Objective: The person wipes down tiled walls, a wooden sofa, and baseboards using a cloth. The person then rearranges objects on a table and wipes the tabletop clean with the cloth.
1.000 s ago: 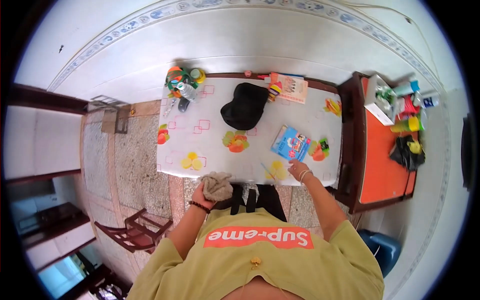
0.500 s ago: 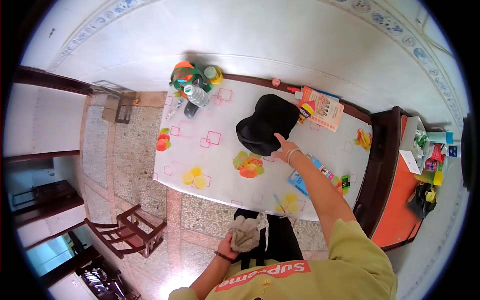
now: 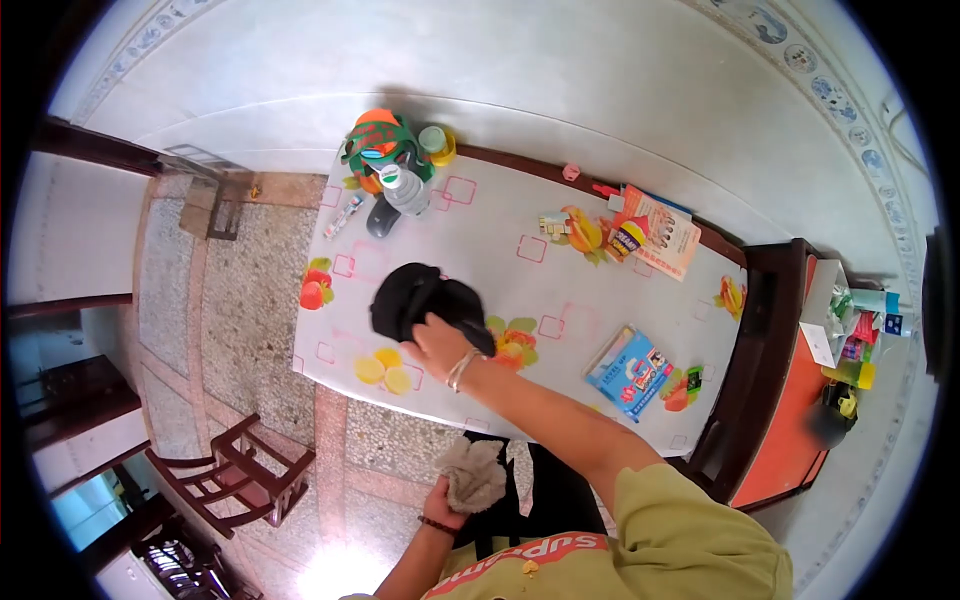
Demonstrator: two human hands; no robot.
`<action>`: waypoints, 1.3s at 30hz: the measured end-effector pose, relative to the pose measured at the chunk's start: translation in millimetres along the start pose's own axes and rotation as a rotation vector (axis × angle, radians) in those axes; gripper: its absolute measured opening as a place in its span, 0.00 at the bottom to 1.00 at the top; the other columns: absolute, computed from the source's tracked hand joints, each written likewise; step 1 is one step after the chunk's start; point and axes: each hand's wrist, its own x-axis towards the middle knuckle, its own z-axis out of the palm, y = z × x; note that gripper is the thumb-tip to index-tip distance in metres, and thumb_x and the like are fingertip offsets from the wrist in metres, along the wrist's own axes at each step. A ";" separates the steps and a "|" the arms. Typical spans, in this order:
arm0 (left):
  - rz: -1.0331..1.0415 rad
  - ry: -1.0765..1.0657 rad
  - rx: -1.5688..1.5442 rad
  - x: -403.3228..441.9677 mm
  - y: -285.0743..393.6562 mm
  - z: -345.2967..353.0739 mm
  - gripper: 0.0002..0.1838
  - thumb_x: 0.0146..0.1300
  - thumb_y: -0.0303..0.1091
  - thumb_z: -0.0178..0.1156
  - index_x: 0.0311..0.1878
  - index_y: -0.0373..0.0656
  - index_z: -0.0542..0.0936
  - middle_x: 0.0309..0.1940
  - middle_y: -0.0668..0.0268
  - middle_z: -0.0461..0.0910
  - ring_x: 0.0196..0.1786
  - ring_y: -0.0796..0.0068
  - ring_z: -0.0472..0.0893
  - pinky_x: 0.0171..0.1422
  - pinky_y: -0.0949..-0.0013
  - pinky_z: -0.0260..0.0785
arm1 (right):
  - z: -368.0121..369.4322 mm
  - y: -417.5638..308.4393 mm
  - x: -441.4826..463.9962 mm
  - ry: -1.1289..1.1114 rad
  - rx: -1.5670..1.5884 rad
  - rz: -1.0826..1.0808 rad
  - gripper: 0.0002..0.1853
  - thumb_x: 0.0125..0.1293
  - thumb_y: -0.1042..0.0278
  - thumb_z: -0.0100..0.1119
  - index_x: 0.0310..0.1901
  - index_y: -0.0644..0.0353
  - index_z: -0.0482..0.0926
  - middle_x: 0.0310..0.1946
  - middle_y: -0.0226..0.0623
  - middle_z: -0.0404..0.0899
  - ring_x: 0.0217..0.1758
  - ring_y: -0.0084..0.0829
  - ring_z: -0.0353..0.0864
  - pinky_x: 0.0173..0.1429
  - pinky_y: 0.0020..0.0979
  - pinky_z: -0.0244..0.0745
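My right hand [image 3: 440, 348] grips a black cap [image 3: 408, 298] by its near edge, over the left-middle part of the table [image 3: 480, 245]. The cap is bunched, and my fingers partly disappear behind it. Whether it touches the tablecloth I cannot tell. Down by my lap, below the table's front edge, my left hand [image 3: 442, 506] is closed around a crumpled beige-grey cloth [image 3: 473, 474]. A blue booklet [image 3: 632, 374] lies on the table to the right of my right forearm.
At the back left stand a clear plastic bottle [image 3: 405, 190], a yellow jar [image 3: 438, 147] and an orange-and-green item [image 3: 372, 138], with a dark rounded object [image 3: 381, 216] beside them. A printed flyer [image 3: 665, 240] lies back right. A wooden chair [image 3: 240, 470] stands left on the floor.
My right hand has taken hold of the cap and moved it left and toward me from the table's middle. A small card where it lay now shows. The left hand still holds the cloth.
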 end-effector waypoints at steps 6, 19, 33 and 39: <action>-0.021 -0.024 -0.016 7.6 6.2 -8.8 0.24 0.59 0.43 0.35 0.57 0.44 0.54 0.55 0.59 0.58 0.56 0.57 0.58 0.59 0.53 0.49 | 0.7 15.7 3.7 -0.417 -0.036 -0.188 0.25 0.49 0.62 0.53 0.49 0.59 0.60 0.31 0.47 0.67 0.34 0.42 0.70 0.37 0.34 0.66; -0.078 0.045 -0.050 29.8 0.7 -5.2 0.23 0.58 0.41 0.36 0.56 0.43 0.55 0.55 0.58 0.58 0.56 0.57 0.58 0.59 0.53 0.49 | -212.7 291.4 -125.1 0.863 0.620 0.845 0.22 0.46 0.65 0.57 0.44 0.61 0.64 0.30 0.36 0.71 0.28 0.28 0.72 0.27 0.25 0.66; -0.061 0.111 0.125 52.9 -35.4 1.6 0.23 0.60 0.42 0.34 0.57 0.42 0.53 0.55 0.58 0.57 0.56 0.57 0.58 0.59 0.54 0.50 | -299.3 379.1 -92.2 0.770 0.064 1.107 0.38 0.34 0.62 0.66 0.49 0.68 0.60 0.43 0.49 0.69 0.45 0.37 0.71 0.45 0.29 0.66; -0.062 0.103 0.076 54.3 -52.3 17.0 0.24 0.60 0.42 0.34 0.57 0.41 0.52 0.55 0.57 0.56 0.57 0.58 0.58 0.59 0.55 0.49 | -294.5 397.3 -96.5 0.952 0.004 1.099 0.35 0.35 0.67 0.64 0.47 0.72 0.60 0.39 0.47 0.71 0.37 0.33 0.74 0.39 0.28 0.69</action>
